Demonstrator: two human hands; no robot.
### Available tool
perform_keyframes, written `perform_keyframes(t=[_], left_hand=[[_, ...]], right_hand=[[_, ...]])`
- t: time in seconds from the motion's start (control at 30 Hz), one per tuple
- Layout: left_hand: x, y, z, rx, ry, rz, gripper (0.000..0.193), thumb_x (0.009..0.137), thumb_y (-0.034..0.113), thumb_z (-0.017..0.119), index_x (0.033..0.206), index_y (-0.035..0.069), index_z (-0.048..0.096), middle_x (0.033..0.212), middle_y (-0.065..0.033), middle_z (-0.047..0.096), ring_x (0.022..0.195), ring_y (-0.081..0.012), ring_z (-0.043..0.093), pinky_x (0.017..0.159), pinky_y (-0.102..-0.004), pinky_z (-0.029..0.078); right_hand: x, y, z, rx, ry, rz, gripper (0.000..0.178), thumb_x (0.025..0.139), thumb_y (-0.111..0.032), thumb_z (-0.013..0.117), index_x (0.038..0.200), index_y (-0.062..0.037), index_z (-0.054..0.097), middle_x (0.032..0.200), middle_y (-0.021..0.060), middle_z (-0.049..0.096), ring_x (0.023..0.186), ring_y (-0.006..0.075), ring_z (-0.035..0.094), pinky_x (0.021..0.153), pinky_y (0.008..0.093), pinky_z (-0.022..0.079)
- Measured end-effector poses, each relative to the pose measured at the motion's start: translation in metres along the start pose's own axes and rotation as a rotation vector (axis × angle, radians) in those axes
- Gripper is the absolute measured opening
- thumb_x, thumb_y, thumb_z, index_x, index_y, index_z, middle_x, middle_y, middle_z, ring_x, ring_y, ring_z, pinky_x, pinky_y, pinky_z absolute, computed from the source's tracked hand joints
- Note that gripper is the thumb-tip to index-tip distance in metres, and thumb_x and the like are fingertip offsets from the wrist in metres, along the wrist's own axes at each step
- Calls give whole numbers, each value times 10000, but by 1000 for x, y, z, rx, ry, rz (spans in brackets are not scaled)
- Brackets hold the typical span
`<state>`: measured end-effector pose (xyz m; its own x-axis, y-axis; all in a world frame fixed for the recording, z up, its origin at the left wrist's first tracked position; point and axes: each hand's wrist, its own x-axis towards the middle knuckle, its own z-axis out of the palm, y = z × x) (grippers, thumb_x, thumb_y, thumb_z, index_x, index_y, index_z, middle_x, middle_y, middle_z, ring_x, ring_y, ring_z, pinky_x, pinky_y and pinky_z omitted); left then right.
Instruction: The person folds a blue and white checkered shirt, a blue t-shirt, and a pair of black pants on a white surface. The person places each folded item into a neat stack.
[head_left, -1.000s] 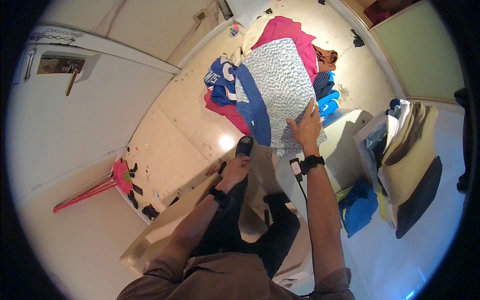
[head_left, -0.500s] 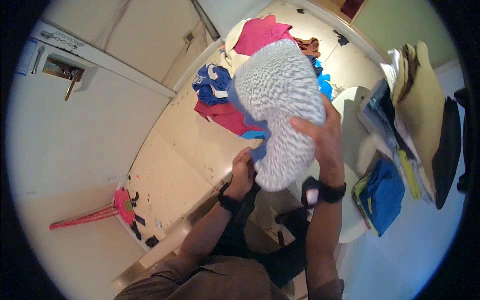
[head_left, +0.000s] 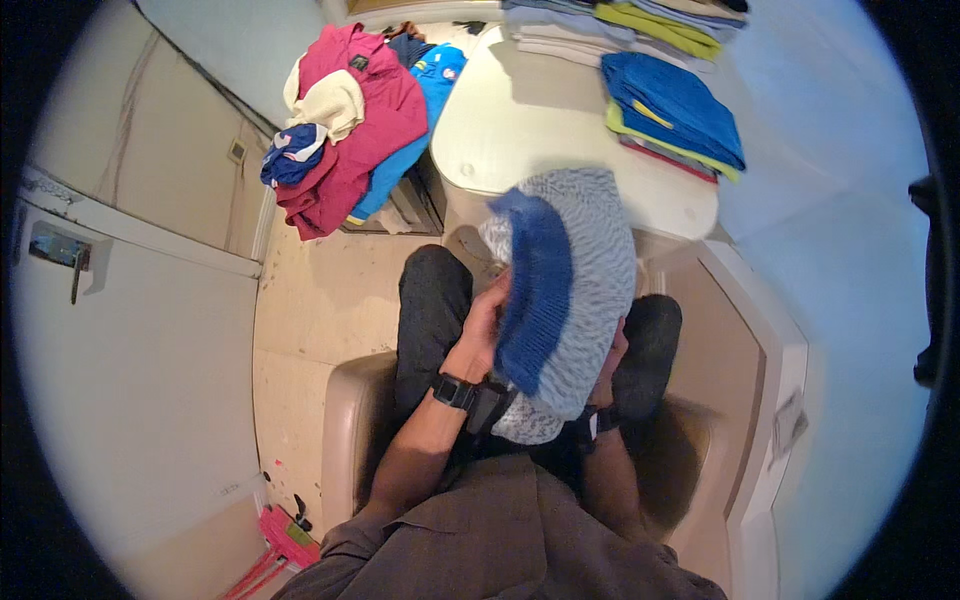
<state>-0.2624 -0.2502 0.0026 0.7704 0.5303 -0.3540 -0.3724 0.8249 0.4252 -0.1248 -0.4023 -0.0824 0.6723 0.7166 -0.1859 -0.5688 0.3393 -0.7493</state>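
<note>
Over my lap is a knitted garment [head_left: 598, 270], speckled grey-white with a wide blue ribbed band along its left side. My left hand [head_left: 487, 318] grips it at the blue band, its fingertips hidden behind the knit. At the right edge my right hand [head_left: 612, 362] holds the same garment, and most of its fingers are covered by the cloth. A lower fold of the knit hangs between my wrists. Just beyond stands a white table [head_left: 520, 125] with rounded corners. On its right side lies a folded blue garment [head_left: 672, 105] atop other folded pieces.
A heap of loose clothes [head_left: 370, 130] in dark red, cream and blue lies ahead on the left. Folded clothes [head_left: 640, 30] are stacked at the table's far side. Beside me are the chair's armrest [head_left: 345, 420], a door [head_left: 130, 370] and a pink long-handled thing [head_left: 285, 540].
The knitted garment has come down from in front of the heap to over my lap, and its blue band now faces up. My view has swung to the right.
</note>
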Motion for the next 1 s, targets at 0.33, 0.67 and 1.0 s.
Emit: perform_keyframes(t=[0.33, 0.67, 1.0], left_hand=[[12, -79, -56, 23, 77, -194, 332, 1019, 198, 593, 1318, 52, 591, 939, -61, 698, 767, -120, 676, 658, -288, 596], [-9, -111, -67, 305, -54, -144, 279, 1001, 217, 586, 1166, 8, 669, 1084, -122, 714, 933, -262, 694, 842, -418, 588], [-1, 63, 71, 283, -201, 424, 705, 779, -8, 768, 1426, -27, 489, 1171, -90, 683, 1003, -178, 679, 879, -305, 550]], right_hand=[[-58, -1, -52, 335, 22, 9, 497, 1022, -360, 526, 1338, 20, 571, 1262, 122, 661, 1107, 271, 649, 960, 432, 533], [-83, -13, -45, 264, 87, 115, 461, 981, -288, 574, 1338, 4, 569, 1285, 112, 651, 1141, 275, 635, 1001, 427, 513], [-49, -30, -39, 92, -54, 451, 438, 945, -187, 612, 1344, -14, 565, 1312, 101, 638, 1176, 281, 622, 1043, 418, 493]])
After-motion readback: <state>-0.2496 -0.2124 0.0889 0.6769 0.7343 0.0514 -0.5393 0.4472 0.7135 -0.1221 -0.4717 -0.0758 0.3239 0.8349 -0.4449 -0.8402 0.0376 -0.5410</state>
